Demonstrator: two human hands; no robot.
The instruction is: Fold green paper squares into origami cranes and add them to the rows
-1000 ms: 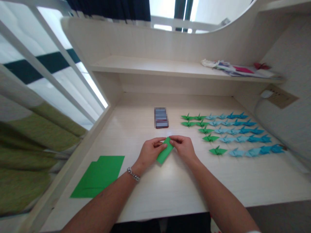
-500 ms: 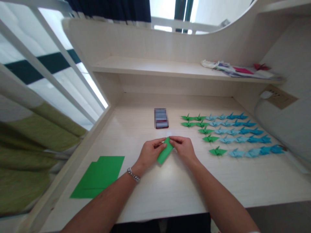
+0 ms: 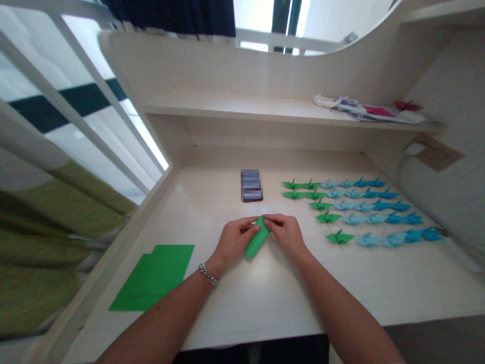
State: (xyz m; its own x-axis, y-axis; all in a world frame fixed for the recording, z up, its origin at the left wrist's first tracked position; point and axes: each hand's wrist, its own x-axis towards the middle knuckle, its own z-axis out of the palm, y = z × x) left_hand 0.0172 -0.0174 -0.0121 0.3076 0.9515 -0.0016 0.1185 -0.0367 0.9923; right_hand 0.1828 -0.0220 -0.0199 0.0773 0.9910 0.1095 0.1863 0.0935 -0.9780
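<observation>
Pinching the green paper [image 3: 255,246] near its far end, left hand [image 3: 234,238] and right hand [image 3: 287,233] meet over the desk [image 3: 261,303]; phone [image 3: 251,185] lies beyond, its screen blurred past reading.

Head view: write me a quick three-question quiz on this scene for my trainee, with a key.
1. Where do the flat green sheets lie?
A. on the shelf
B. beside the left forearm
C. under the phone

2. True or false: the left hand and the right hand both touch the folded green paper.

3. Fill in: the paper cranes stand in ___ rows.

Key: 1 B; 2 true; 3 five.
</observation>
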